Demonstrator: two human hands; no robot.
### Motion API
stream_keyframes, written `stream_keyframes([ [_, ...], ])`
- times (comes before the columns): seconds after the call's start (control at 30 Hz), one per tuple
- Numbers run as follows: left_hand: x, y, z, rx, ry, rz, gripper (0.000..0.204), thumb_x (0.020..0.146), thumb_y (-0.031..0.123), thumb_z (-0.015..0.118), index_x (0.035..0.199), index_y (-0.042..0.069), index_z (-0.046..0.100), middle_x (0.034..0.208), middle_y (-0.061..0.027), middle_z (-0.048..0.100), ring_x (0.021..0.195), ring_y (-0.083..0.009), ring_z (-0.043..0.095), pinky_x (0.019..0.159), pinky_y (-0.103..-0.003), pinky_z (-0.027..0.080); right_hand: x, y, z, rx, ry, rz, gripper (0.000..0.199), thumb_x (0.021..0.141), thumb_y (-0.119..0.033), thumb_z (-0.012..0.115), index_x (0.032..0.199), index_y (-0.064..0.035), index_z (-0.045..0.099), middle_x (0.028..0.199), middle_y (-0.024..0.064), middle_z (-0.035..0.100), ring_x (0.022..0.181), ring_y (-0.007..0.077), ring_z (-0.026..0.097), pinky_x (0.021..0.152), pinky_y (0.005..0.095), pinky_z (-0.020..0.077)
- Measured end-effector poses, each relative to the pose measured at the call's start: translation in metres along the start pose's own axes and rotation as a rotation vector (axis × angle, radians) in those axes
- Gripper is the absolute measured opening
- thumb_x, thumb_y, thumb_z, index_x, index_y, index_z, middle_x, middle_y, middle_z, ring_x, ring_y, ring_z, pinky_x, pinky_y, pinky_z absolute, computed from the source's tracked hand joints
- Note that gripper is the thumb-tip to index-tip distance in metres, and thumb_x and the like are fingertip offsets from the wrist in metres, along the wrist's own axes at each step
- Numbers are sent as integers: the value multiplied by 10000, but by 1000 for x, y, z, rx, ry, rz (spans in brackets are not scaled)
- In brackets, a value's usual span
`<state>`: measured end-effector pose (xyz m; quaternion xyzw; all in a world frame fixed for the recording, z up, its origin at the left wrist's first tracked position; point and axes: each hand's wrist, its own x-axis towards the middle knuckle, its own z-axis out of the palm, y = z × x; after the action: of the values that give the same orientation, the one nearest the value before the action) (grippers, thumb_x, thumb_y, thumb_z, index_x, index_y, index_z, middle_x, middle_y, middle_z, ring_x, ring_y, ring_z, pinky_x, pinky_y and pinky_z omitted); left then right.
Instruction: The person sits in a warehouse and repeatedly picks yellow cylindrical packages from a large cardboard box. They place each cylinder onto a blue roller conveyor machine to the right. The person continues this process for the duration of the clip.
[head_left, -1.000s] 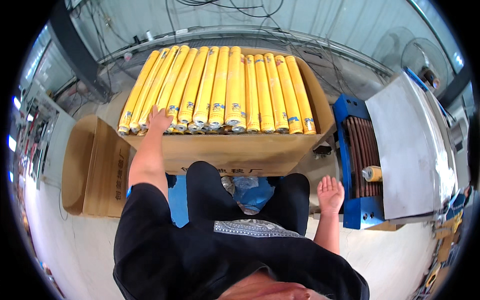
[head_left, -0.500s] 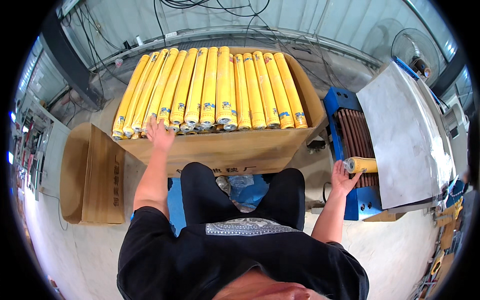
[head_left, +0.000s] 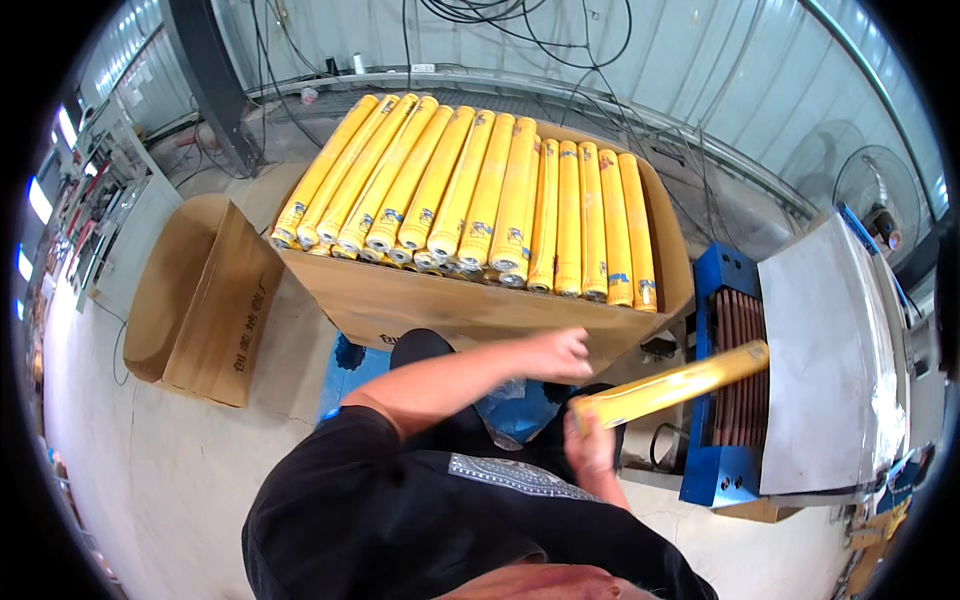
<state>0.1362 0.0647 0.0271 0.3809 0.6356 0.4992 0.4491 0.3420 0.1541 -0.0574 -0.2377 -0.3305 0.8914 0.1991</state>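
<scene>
A yellow wrapped tube (head_left: 670, 385) slants up to the right, with my right hand (head_left: 588, 442) closed round its near end. Its far end lies over the brown rollers at the right. My left hand (head_left: 562, 354) is in the air in front of the large cardboard box (head_left: 440, 300), its fingers curled and nothing visible in them. It is just short of the tube's near end and does not touch it. In the box, rows of similar yellow tubes (head_left: 465, 190) lie side by side up to the rim, their ends toward me.
At the right stands a blue-framed roller conveyor (head_left: 735, 375) with a grey-white sheet cover (head_left: 830, 370). Another cardboard box (head_left: 215, 310) is on the floor at the left. A fan (head_left: 880, 205) stands behind the conveyor. Black cables (head_left: 500, 15) hang on the back wall.
My right hand has drawn a tube off the rollers toward my lap. My left hand has left the tubes at the box's left front and crossed to the right. The view has shifted rightward.
</scene>
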Motion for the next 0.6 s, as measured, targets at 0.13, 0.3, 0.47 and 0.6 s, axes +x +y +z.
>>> stream_keyframes([
  [0.13,3,-1,64,222,237,-2,974,675,274,824,1392,-77,266,1310,-250,488,1197,-281,509,990,-359,420,-17,13,43,-146,-288,154,527,803,-124,710,1251,-79,438,1098,60,578,998,215,587,816,360,511],
  [0.3,-16,-11,12,-151,633,163,790,659,120,798,1317,2,379,1154,-170,578,1040,-226,582,885,-349,486,15,-6,74,-359,-546,233,654,838,-167,687,1368,-80,315,1216,97,524,1129,240,521,897,420,480],
  [0.47,-57,46,-127,-190,742,-32,717,710,41,732,1342,14,394,1024,-161,637,910,-233,635,812,-362,530,26,-25,43,-103,-334,396,542,926,-238,579,1395,-93,348,1264,110,537,1133,298,530,950,479,433],
  [0.6,-94,89,-221,-13,939,-212,723,754,132,730,1377,-1,388,1140,-197,612,1010,-279,619,892,-382,497,27,-33,-37,138,-63,399,360,939,-371,520,1216,-142,527,1156,101,624,1020,276,598,883,457,467],
])
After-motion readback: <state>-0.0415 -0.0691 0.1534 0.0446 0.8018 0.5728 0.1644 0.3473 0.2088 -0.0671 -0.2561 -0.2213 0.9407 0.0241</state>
